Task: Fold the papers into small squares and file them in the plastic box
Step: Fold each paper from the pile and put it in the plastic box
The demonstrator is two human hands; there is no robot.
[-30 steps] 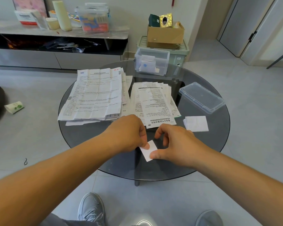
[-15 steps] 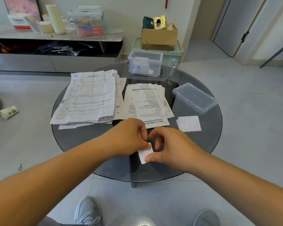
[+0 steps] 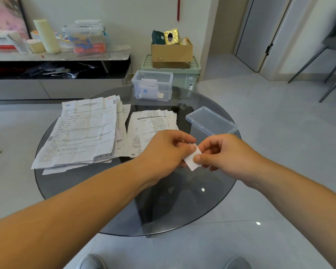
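Both hands pinch one small folded white paper (image 3: 192, 159) above the round glass table (image 3: 89, 183). My left hand (image 3: 163, 152) grips its left edge and my right hand (image 3: 223, 152) its right edge, thumbs on top. Two stacks of unfolded printed papers lie behind: a large one (image 3: 83, 133) at the left and a smaller one (image 3: 149, 129) in the middle, partly behind my left hand. A clear plastic box (image 3: 152, 87) with folded papers inside stands at the table's far edge. Its clear lid (image 3: 210, 121) lies at the right.
Behind the table stand a green bin (image 3: 186, 74) with a cardboard box (image 3: 172, 51) on it, and a low cabinet (image 3: 56, 57) carrying containers. Chair legs (image 3: 330, 74) show at the far right. My shoes (image 3: 91, 262) are under the near edge.
Both hands have lifted the folded paper up and to the right, off the glass. The small pile of folded squares seen earlier is now hidden behind my right hand.
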